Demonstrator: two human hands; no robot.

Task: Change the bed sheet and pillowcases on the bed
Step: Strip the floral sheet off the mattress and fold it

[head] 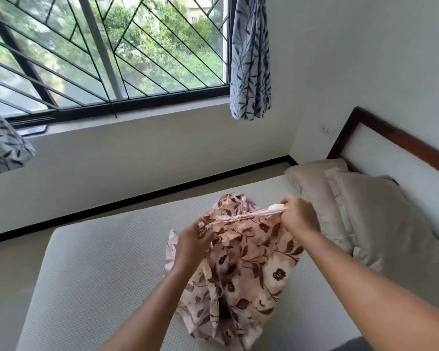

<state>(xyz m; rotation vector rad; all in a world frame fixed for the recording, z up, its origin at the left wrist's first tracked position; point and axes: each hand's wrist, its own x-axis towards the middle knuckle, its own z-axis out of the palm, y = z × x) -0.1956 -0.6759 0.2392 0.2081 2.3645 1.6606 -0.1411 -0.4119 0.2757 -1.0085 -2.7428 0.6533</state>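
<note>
Both hands, left hand (193, 239) and right hand (299, 214), grip what seems a floral sheet (243, 269) over the mattress (99, 269)

I stand at the side of the bare mattress (91, 269), which stretches ahead of me toward the wall under the window (104, 51). Between my left hand (192, 239) and my right hand (300, 215) hangs the sheet (241, 269), its lower folds resting on the mattress in front of me. To my right lie two pillows (380, 224) side by side, against the headboard (401, 148). A curtain (250, 59) hangs at the window's right edge.
</note>
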